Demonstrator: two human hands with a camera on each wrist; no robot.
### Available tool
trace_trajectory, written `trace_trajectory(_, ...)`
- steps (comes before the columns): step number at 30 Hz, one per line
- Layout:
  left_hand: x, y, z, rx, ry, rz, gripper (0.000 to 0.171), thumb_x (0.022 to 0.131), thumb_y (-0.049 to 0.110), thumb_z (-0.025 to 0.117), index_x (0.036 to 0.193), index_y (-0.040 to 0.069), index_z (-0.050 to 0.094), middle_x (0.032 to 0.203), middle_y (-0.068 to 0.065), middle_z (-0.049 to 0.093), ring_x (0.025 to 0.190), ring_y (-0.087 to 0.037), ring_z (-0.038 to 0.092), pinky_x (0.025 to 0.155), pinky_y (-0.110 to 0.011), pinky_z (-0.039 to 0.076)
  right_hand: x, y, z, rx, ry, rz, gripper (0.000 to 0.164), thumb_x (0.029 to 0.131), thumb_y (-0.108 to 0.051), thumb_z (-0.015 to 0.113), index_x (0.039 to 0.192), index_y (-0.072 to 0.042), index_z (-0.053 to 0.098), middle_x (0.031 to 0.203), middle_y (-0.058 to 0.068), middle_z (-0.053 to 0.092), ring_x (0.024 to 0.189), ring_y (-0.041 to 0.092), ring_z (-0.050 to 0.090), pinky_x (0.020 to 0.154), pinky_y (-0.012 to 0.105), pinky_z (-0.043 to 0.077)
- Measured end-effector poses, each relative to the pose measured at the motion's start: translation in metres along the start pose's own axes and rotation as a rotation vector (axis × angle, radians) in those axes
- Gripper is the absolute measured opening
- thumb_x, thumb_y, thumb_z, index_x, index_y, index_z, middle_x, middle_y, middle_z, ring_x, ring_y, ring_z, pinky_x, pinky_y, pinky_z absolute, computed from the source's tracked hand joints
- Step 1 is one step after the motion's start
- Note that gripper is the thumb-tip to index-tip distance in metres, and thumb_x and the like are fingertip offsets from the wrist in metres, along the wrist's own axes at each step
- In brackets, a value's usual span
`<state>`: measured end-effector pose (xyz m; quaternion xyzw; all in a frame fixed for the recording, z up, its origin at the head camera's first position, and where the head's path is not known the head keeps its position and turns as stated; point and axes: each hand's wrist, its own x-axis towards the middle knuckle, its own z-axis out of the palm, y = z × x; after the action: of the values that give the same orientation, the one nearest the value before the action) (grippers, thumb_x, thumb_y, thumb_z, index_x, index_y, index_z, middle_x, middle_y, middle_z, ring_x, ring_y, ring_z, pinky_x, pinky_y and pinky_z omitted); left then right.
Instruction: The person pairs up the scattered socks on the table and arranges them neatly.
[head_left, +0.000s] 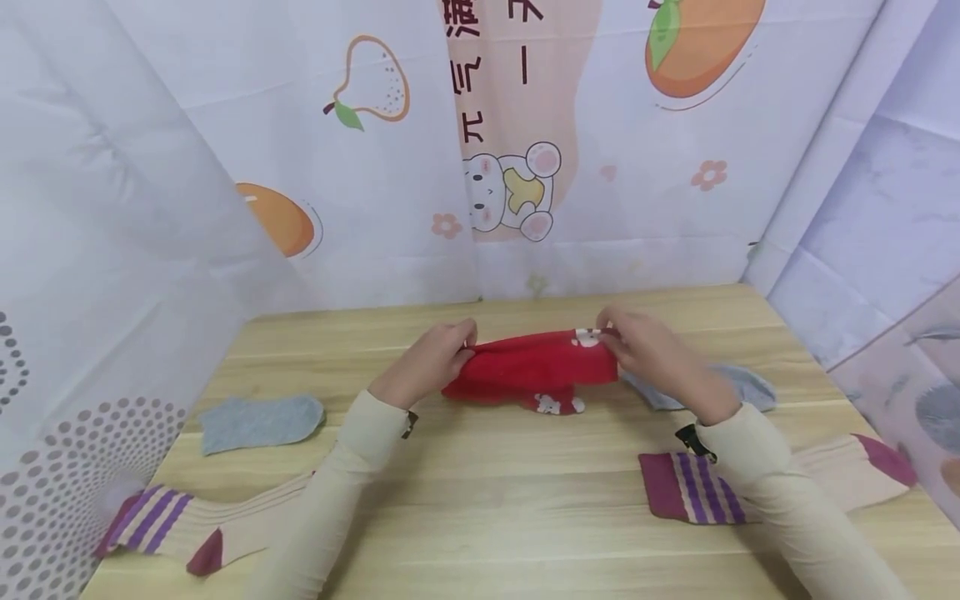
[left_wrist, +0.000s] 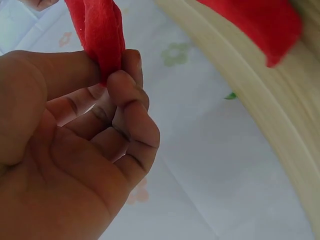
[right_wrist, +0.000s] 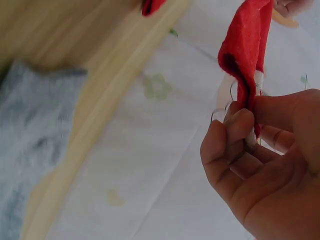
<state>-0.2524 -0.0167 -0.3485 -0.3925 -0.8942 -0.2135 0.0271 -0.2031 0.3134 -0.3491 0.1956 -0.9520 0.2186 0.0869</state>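
Over the counter (head_left: 480, 517), the left hand (head_left: 431, 360) and right hand (head_left: 656, 348) each pinch one end of the red sock (head_left: 536, 360), best held level under even, gentle tension to smooth its folds, before the printed curtain (head_left: 405, 192).

Left sleeve (head_left: 337, 492), right sleeve (head_left: 780, 483): cream, long, creased. Left wrist strap (head_left: 409, 425): dark, narrow. Right wrist strap (head_left: 696, 442): black. Left hand (head_left: 432, 360), right hand (head_left: 660, 354): bare.

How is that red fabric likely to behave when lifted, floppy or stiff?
Probably floppy: the red fabric sags below where the left hand and right hand pinch its ends. It seems light, since two pinches hold it up. Its fuzzy-looking surface suggests it would hardly slip.
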Motion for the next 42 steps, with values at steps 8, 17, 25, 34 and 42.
trace_trajectory(8,-0.018,-0.013,-0.001,-0.009,-0.051,0.0,0.018,0.09,-0.003,0.068,0.091,0.006,0.052,0.073,-0.001,0.056,0.071,-0.017,0.053,0.067,-0.029,0.048,-0.002,-0.01,0.024,-0.015,-0.016,-0.055,0.015,0.092,-0.003,0.068,0.103,-0.004,0.059,0.089,0.009,0.07,0.078,0.02,0.065,0.069,0.039,0.056)
trace_trajectory(17,-0.02,-0.026,-0.002,0.047,-0.04,-0.03,0.016,0.09,-0.002,0.068,0.093,0.007,0.054,0.075,-0.001,0.059,0.07,-0.018,0.055,0.069,-0.031,0.05,0.001,-0.015,0.044,-0.036,-0.041,-0.076,0.013,0.095,-0.007,0.066,0.102,-0.008,0.055,0.074,-0.002,0.058,0.063,0.013,0.051,0.059,0.03,0.047)
trace_trajectory(25,-0.013,-0.031,0.016,0.144,-0.006,-0.023,0.011,0.092,0.001,0.067,0.096,0.004,0.056,0.079,-0.007,0.06,0.073,-0.023,0.058,0.068,-0.036,0.051,-0.001,-0.013,0.053,-0.058,-0.118,-0.016,0.015,0.098,-0.009,0.059,0.112,-0.008,0.054,0.079,0.0,0.058,0.064,0.015,0.05,0.056,0.03,0.045)
trace_trajectory(34,-0.01,-0.003,0.027,0.189,0.008,0.067,0.024,0.095,0.014,0.068,0.114,0.001,0.064,0.107,-0.014,0.065,0.099,-0.029,0.062,0.086,-0.041,0.054,-0.005,-0.027,0.052,-0.206,-0.108,-0.074,0.032,0.094,-0.015,0.068,0.122,-0.002,0.063,0.101,0.012,0.068,0.094,0.031,0.064,0.082,0.045,0.054)
trace_trajectory(42,-0.019,0.018,0.044,0.148,-0.248,0.006,0.043,0.098,0.026,0.065,0.138,0.011,0.057,0.137,-0.017,0.055,0.125,-0.032,0.054,0.102,-0.043,0.047,-0.017,-0.06,0.059,-0.218,-0.289,-0.18,0.048,0.097,-0.031,0.064,0.138,-0.007,0.057,0.138,0.02,0.056,0.125,0.038,0.053,0.096,0.051,0.05)
